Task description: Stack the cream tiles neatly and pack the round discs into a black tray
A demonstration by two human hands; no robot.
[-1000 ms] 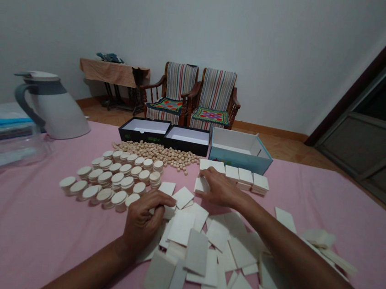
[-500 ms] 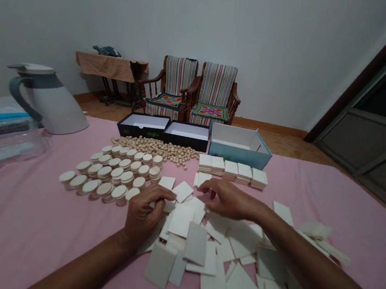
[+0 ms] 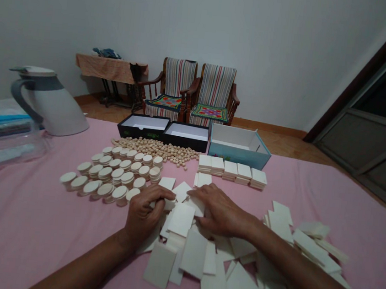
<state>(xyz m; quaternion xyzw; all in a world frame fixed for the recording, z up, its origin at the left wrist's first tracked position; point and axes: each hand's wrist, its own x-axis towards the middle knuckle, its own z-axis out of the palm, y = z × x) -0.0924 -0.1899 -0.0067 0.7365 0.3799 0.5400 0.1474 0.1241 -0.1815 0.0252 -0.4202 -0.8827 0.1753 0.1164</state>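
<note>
My left hand (image 3: 148,211) is closed, thumb and fingers bent together around pale square wooden tiles (image 3: 170,205) that are mostly hidden by the fingers. My right hand (image 3: 220,210) reaches in from the right and grips a thin square tile (image 3: 195,204) between fingers and thumb. A loose pile of similar tiles (image 3: 181,219) spreads beneath and in front of both hands. Just beyond the right fingers sits a short tile stack (image 3: 204,179). Several neat square stacks (image 3: 231,168) stand in a row behind it.
Rows of round wooden discs (image 3: 117,173) stand stacked at the left. Small wooden beads (image 3: 158,149) lie behind them, before two black trays (image 3: 186,137) and a light blue box (image 3: 238,156). A grey-white jug (image 3: 57,107) and a clear plastic container (image 3: 5,154) occupy the far left.
My right hand has moved left and nearer to me, from beside the short stack onto a tile in the pile. My left hand has stayed almost still.
</note>
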